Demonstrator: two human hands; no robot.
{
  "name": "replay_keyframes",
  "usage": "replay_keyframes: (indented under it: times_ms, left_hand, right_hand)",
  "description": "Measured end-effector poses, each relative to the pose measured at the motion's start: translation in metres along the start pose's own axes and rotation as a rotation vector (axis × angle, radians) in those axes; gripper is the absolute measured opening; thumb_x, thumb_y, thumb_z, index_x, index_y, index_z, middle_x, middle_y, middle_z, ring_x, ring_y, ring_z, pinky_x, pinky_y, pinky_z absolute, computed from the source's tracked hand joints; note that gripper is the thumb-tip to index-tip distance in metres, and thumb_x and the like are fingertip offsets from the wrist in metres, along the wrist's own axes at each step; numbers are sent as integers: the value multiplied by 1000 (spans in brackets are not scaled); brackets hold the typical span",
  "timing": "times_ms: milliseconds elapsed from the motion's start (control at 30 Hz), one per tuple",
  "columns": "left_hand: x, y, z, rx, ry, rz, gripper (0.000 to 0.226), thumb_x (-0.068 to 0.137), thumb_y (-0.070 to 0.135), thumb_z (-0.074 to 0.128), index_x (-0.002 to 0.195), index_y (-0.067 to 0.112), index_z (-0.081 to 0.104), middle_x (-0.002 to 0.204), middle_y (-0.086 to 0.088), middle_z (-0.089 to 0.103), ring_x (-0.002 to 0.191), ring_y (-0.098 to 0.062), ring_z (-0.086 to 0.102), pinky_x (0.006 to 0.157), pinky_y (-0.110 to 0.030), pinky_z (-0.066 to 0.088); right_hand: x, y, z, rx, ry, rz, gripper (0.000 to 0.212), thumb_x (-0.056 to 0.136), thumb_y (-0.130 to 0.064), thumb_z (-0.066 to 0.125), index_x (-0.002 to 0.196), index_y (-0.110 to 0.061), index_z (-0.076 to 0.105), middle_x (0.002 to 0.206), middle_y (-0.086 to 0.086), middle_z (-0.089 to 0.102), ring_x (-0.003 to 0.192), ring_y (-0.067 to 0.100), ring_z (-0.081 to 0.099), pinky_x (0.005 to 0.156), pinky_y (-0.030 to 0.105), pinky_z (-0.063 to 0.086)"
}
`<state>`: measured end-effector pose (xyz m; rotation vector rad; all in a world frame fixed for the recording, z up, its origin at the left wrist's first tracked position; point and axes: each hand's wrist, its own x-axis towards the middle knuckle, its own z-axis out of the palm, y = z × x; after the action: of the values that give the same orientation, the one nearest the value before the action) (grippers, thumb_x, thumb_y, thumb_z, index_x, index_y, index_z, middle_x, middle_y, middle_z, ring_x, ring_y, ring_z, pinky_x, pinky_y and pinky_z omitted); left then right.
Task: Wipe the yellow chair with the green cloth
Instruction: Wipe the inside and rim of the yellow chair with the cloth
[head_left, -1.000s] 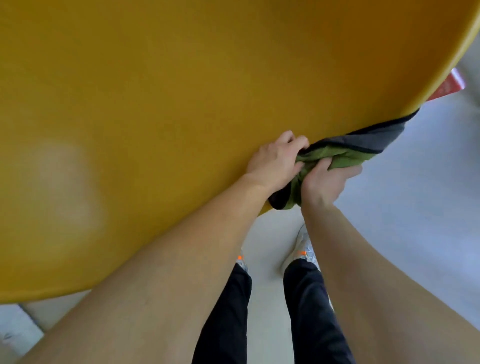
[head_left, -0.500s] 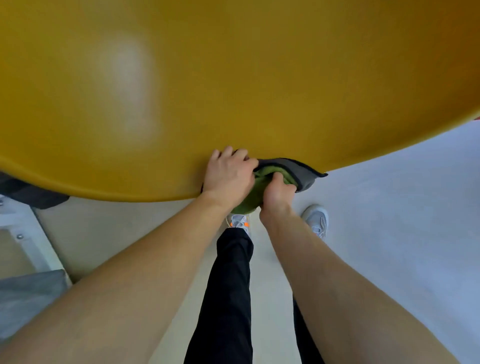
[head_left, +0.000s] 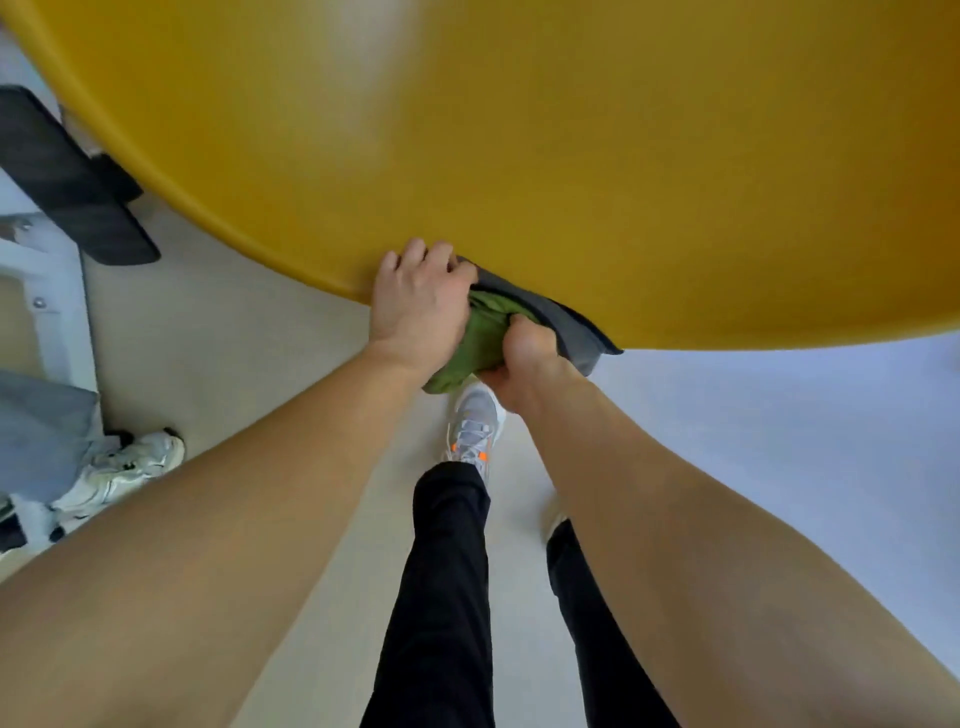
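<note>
The yellow chair (head_left: 545, 145) fills the upper part of the head view as a broad curved shell, its rounded rim running from upper left to the right. The green cloth (head_left: 480, 332), with a grey side and dark trim, is bunched against that rim at the centre. My left hand (head_left: 418, 301) presses on the rim with fingers curled over the cloth's left end. My right hand (head_left: 530, 364) clutches the cloth from below, just under the rim.
My legs in black trousers and a grey shoe (head_left: 475, 426) with orange marks stand on the pale floor below. At left are a black flat part (head_left: 62, 176), a white metal frame (head_left: 57, 291) and another person's white shoe (head_left: 124, 462).
Both hands and the cloth have slid left along the chair's rim. The view has shifted, bringing the white frame, black part and the other shoe into sight.
</note>
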<state>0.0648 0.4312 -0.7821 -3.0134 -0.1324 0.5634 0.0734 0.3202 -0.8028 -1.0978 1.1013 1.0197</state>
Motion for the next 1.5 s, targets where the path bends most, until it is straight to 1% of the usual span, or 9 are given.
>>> replay_keyframes:
  times_ms: [167,300,467,600,700,833,1133,1300,1500]
  left_hand:
    - [-73,26,-2,-523,265,-558,34,78,18,67,108,12,52,111,-10,53,101,-31,53,78,-37,41]
    - [-72,59,11,-1454,-40,-1359,52,86,49,66,116,7,59,116,-12,64,105,-33,63,87,-38,53]
    - [-20,70,17,-2086,-22,-1386,69,83,61,67,133,16,51,122,-6,68,106,-26,68,94,-46,56]
    - [-2,72,31,-2012,-33,-1393,65,81,59,71,128,16,56,120,-3,68,110,-26,65,99,-44,52]
    - [-10,88,44,-1909,-122,-1294,56,82,60,69,123,24,58,116,1,68,110,-23,64,98,-45,53]
    - [-16,91,49,-1995,-335,-1185,57,83,66,63,121,23,62,113,-1,70,105,-22,66,95,-44,56]
    - [0,-18,21,-1498,193,-1471,61,100,57,41,127,5,54,126,-15,64,112,-34,62,84,-33,45]
    - [7,-92,10,-1329,550,-1378,53,101,50,46,136,11,46,124,-10,66,111,-30,64,79,-25,41]
    - [-9,-4,48,-1654,-156,-1181,63,96,57,50,139,11,45,130,-14,63,115,-33,61,95,-32,47]
  right_hand:
    - [-25,9,21,-64,-185,102,40,102,-42,45,124,-13,62,117,10,71,100,24,70,65,34,57]
    - [-33,0,-5,-262,-264,46,29,97,-44,52,105,-19,64,109,4,71,103,21,69,91,44,57]
    - [-37,-21,-41,-1097,7,-369,36,86,-39,47,94,-14,72,95,12,75,93,35,68,78,46,56]
    - [-16,-18,-75,-1584,139,-945,53,93,-30,49,146,-28,45,148,11,48,127,37,47,95,46,44]
    - [2,-7,-93,-1933,12,-1032,79,91,-18,51,160,-21,14,168,4,12,152,28,15,120,49,21]
    - [9,3,-106,-1958,87,-1091,82,90,-18,53,159,-9,10,168,8,10,154,26,11,123,49,15]
    - [-13,40,-14,-1961,-23,-950,92,91,-30,49,158,-9,-11,169,9,-2,153,38,1,123,50,13]
    - [-14,50,26,-1777,88,-932,88,92,-30,49,159,-11,-5,169,5,7,154,28,7,124,50,10]
    - [-3,31,13,-1723,64,-960,77,93,-16,49,159,-7,11,166,5,23,153,19,17,122,45,18]
